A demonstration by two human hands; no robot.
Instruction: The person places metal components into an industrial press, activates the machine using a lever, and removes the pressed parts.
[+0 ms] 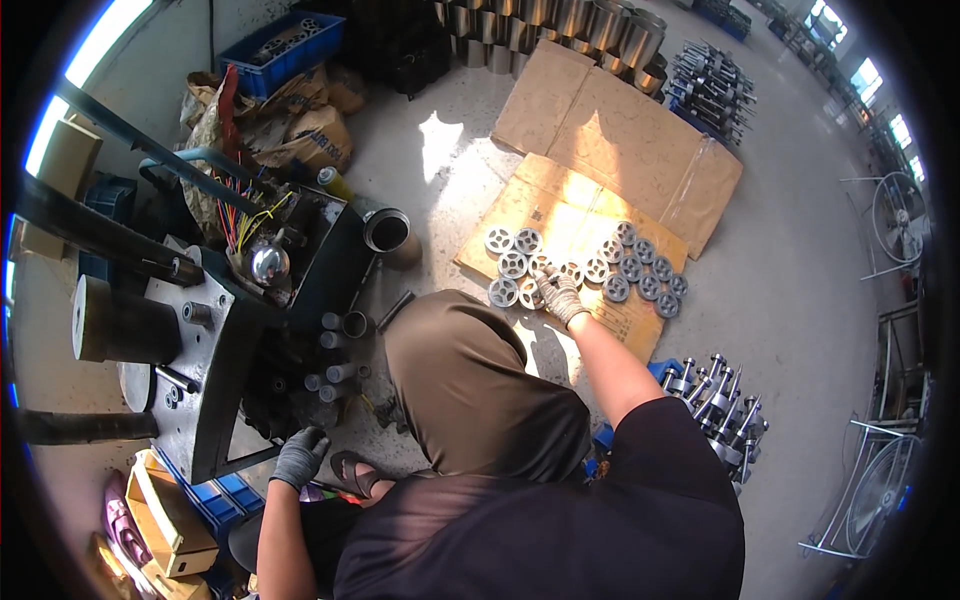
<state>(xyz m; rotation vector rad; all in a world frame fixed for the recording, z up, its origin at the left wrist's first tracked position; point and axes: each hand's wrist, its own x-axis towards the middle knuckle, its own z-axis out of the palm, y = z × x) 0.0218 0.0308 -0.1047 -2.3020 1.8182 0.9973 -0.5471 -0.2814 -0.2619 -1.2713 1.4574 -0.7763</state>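
My right hand (561,297), in a grey work glove, reaches down to a group of round spoked metal wheels (512,264) laid on cardboard. Its fingers are closed at the rim of one wheel (531,293), which the glove partly covers. At the lower left, my left hand (300,457), also gloved, is curled beside the lower edge of a heavy metal press (212,370). Anything inside its fingers is hidden. On the press plate lie a short metal sleeve (196,313) and a few small rings.
Shafts with wheels (718,410) are heaped close to my right elbow. A metal pot (391,235) and several grey cylinders (332,340) stand between the press and my knee. Farther off are stacked metal tubes (560,25), a blue crate (283,50) and a flattened carton (625,135).
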